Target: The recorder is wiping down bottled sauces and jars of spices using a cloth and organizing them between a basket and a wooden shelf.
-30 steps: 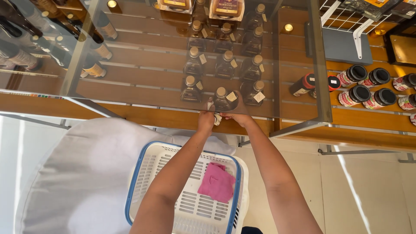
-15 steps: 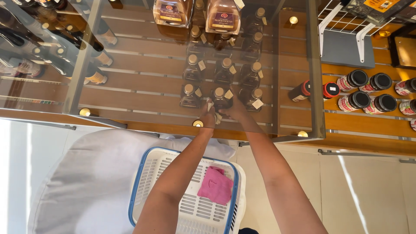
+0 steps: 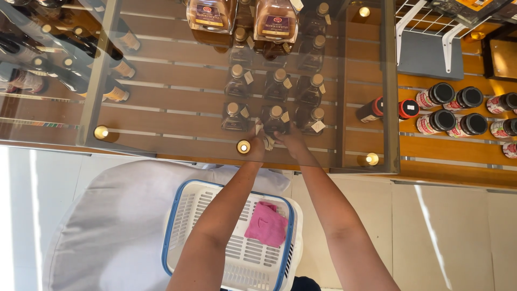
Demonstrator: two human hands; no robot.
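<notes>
A: Identify the largest items in view.

B: A glass shelf (image 3: 161, 116) spans the upper frame, backed by slatted wood. Below it lies a grey padded surface (image 3: 107, 226), and on that a white plastic basket (image 3: 188, 215) with a blue rim. A pink cloth (image 3: 266, 223) rests inside the basket.

A: Specify the stock on the shelf.

B: Small cork-stoppered bottles stand in rows at centre, each with a paper tag. Dark wine bottles (image 3: 64, 64) lie at the left. Black-capped jars (image 3: 452, 108) sit on the wooden shelf at the right.

A: State the position of both hands.

B: Both reach up to the front row. The left hand (image 3: 254, 144) and the right hand (image 3: 291, 141) close on the front middle bottle (image 3: 274, 119) from either side, fingers around its base and its tag. The bottle stands upright on the glass, between two neighbouring bottles. A round shelf light (image 3: 243, 146) sits just beside the left hand.
</notes>
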